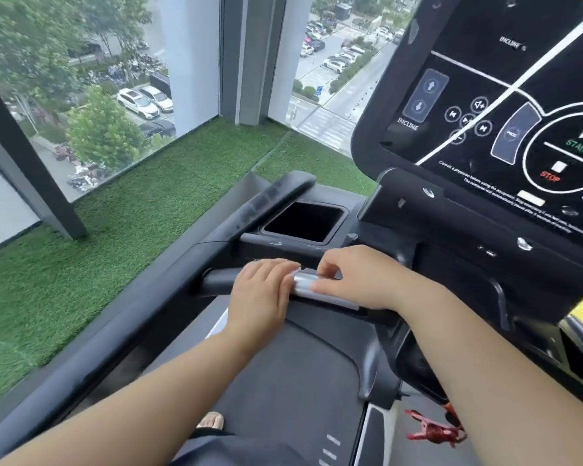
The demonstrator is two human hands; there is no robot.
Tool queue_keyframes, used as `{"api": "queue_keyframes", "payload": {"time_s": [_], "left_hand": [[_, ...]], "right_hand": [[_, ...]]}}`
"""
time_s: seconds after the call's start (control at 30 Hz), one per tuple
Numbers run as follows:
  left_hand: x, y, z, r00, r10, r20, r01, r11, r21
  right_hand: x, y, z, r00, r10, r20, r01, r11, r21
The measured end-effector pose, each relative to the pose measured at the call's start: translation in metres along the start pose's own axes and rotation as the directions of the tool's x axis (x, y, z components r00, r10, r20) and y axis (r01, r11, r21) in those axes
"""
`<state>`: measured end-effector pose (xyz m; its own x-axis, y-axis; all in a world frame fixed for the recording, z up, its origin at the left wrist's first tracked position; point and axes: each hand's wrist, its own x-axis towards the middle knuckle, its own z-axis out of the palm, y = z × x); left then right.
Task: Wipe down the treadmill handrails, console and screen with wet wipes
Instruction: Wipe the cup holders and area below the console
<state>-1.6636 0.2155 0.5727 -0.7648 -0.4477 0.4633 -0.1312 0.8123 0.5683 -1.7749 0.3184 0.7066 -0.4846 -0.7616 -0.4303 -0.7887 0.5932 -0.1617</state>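
Handrail [216,280] — L hand [260,294] flat atop, R fingers [322,264] pinching its silver section.

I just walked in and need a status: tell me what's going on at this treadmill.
A person has both hands on the treadmill's front handlebar. The left hand lies over the bar, and the right hand curls its fingers on the silver grip. I cannot make out a wipe. The console above is untouched.

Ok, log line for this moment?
stage: handrail | left hand: flat on grip bar | right hand: pinches silver plate | wipe: not visible
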Motion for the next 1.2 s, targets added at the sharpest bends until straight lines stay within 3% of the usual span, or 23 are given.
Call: {"api": "queue_keyframes", "payload": {"time_s": [0.07, 0.13, 0.23, 0.33, 0.4, 0.43, 0.5, 0.57, 0.6, 0.7, 0.77, 0.9, 1.03, 1.2], "left_hand": [[0.000, -0.016, -0.007, 0.995, 0.098, 0.032, -0.098, 0.995, -0.002], [0.001, -0.035, -0.014, 0.997, 0.058, 0.054, -0.058, 0.998, 0.011], [0.006, -0.053, -0.024, 0.965, -0.251, 0.077, 0.256, 0.965, -0.054], [0.032, -0.049, -0.033, 0.803, -0.593, 0.049, 0.583, 0.768, -0.265], [0.056, -0.044, -0.039, 0.693, -0.718, -0.066, 0.635, 0.652, -0.415], [0.064, -0.043, -0.041, 0.697, -0.706, -0.122, 0.599, 0.667, -0.443], [0.073, -0.042, -0.039, 0.815, -0.559, -0.150, 0.476, 0.795, -0.376], [0.075, -0.048, -0.027, 0.936, -0.350, 0.028, 0.347, 0.910, -0.227], [0.074, -0.051, -0.021, 0.950, -0.261, 0.169, 0.289, 0.943, -0.168], [0.075, -0.063, -0.017, 0.838, -0.091, 0.539, 0.167, 0.982, -0.094], [0.076, -0.074, -0.021, 0.748, -0.016, 0.663, 0.099, 0.991, -0.088], [0.079, -0.074, -0.019, 0.651, 0.032, 0.758, -0.004, 0.999, -0.039], [0.084, -0.066, -0.022, 0.609, 0.109, 0.785, -0.061, 0.994, -0.091], [0.082, -0.081, -0.035, 0.570, 0.085, 0.817, -0.084, 0.995, -0.044]], "right_hand": [[0.007, -0.003, 0.001, 1.000, -0.005, 0.023, 0.005, 1.000, 0.009], [0.012, -0.003, 0.002, 0.999, 0.001, 0.032, -0.002, 1.000, 0.018], [0.018, 0.000, 0.005, 0.999, 0.019, 0.048, -0.022, 0.997, 0.067], [0.021, 0.002, 0.009, 0.998, 0.039, 0.043, -0.045, 0.989, 0.143], [0.021, 0.002, 0.011, 0.998, 0.048, 0.036, -0.054, 0.981, 0.186], [0.022, 0.003, 0.012, 0.998, 0.053, 0.031, -0.058, 0.978, 0.200], [0.022, 0.004, 0.011, 0.998, 0.054, 0.016, -0.056, 0.978, 0.203], [0.025, 0.009, 0.005, 0.999, 0.041, -0.012, -0.038, 0.989, 0.141], [0.027, 0.011, 0.001, 0.999, 0.038, -0.027, -0.035, 0.995, 0.097], [0.034, 0.022, -0.011, 0.996, 0.066, -0.067, -0.067, 0.998, -0.014], [0.038, 0.029, -0.014, 0.994, 0.088, -0.062, -0.092, 0.993, -0.068], [0.044, 0.036, -0.010, 0.995, 0.095, -0.027, -0.098, 0.985, -0.142], [0.049, 0.040, -0.006, 0.993, 0.110, 0.039, -0.103, 0.985, -0.140], [0.049, 0.046, -0.007, 0.992, 0.114, 0.050, -0.110, 0.990, -0.083]]}}
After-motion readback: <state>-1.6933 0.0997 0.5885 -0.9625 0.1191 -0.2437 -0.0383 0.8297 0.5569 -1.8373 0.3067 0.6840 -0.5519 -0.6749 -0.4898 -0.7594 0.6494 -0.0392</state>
